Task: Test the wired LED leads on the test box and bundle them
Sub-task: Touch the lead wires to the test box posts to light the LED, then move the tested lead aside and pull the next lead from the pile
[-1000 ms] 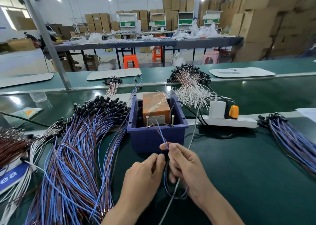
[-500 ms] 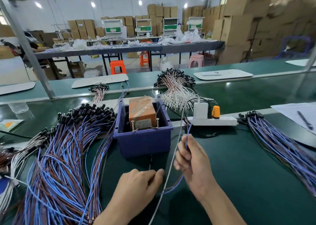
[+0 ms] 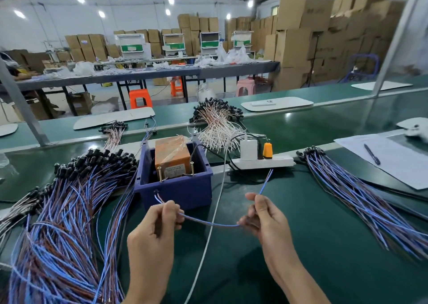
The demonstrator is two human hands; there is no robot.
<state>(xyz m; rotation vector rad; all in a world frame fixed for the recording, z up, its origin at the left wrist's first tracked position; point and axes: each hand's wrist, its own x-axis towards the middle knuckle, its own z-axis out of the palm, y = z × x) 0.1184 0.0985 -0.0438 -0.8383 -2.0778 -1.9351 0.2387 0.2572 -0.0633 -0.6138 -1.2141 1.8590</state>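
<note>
A single blue-and-brown LED lead (image 3: 208, 223) hangs slack between my two hands in front of the blue test box (image 3: 176, 188). My left hand (image 3: 157, 229) pinches the end with the small black LED, which pokes out above my fingers. My right hand (image 3: 264, 218) pinches the other part, and the bare wire ends stick up toward the power strip. Inside the box sit an orange transformer (image 3: 171, 156) and two upright brass screws (image 3: 159, 175). A large pile of blue-brown leads (image 3: 69, 222) lies on the left, a second pile (image 3: 361, 199) on the right.
A white power strip (image 3: 261, 162) with a white charger and an orange plug lies behind the box; a white cable (image 3: 215, 206) runs from it toward me between my hands. White-wired leads (image 3: 217, 127) lie behind. Paper with a pen (image 3: 371, 154) lies at the right.
The lead has left the test box's screws. My hands have drawn apart, stretching it out between them, with the right hand moving rightward. The view has turned to the right.
</note>
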